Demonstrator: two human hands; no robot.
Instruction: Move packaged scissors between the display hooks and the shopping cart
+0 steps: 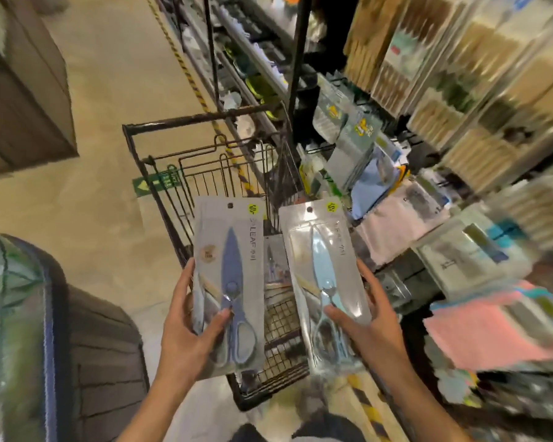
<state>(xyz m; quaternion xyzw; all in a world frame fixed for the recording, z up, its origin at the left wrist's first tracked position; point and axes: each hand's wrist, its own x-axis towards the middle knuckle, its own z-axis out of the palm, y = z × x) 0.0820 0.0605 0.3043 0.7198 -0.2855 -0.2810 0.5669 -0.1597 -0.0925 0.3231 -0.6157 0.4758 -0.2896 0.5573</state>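
Above the shopping cart (205, 173) | blue scissors pack (229, 282) clasped by left hand (192, 333), pale-blue scissors pack (324, 282) by right hand (369, 327) | step judged: transfer under way | next: direction cannot be told.

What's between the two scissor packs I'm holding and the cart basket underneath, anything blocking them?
Nothing visible blocks them. The left hand holds the darker blue scissors pack and the right hand the light blue scissors pack, both above the open shopping cart. One more package already lies in the basket between them.

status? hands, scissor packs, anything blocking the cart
Left hand grips blue scissors pack; right hand grips light-blue pack. Both above shopping cart, one pack already inside. Nothing blocking.
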